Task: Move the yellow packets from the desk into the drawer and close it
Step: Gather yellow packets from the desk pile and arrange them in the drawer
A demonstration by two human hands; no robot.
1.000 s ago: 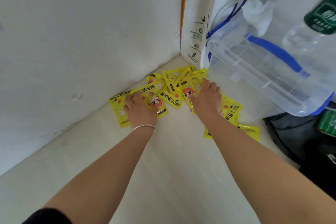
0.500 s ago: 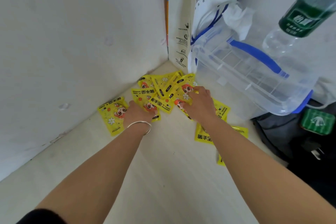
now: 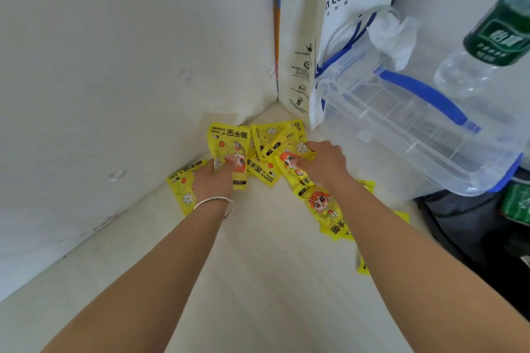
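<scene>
**Yellow packets bunched in the desk corner, both hands on the pile**

Yellow foil everywhere: the yellow packets [image 3: 259, 152] lie fanned and overlapping on the pale desk [image 3: 258, 281], right in the corner where the two white walls [image 3: 114, 66] meet. Cartoon faces and flower prints are readable on several, along with "HAND WARMER" lettering. A few packets trail off to the right, partly hidden beneath the right forearm.

The left hand [image 3: 213, 180] is down on the left side of the pile, fingers curled around one upright packet [image 3: 231, 156], gripping it while another packet lies flat beneath the palm. A thin silver bangle [image 3: 215, 203] circles that wrist. The right hand [image 3: 321, 162] presses in from the other side, fingers bent and pinching the edge of a packet with an orange-haired character [image 3: 289, 162]. Both hands are closed on packets, none lifted clear of the desk.

Behind the pile, a white paper coffee bag [image 3: 329, 37] stands in the corner, just beside the farthest packets. To its right sits a clear plastic storage box [image 3: 415, 129] with a blue handle, crumpled white tissue [image 3: 393, 34] above it. A clear bottle with a green label [image 3: 493, 37] leans at the far right. Dark bags or fabric fill the lower right edge, too shadowed to identify.
</scene>
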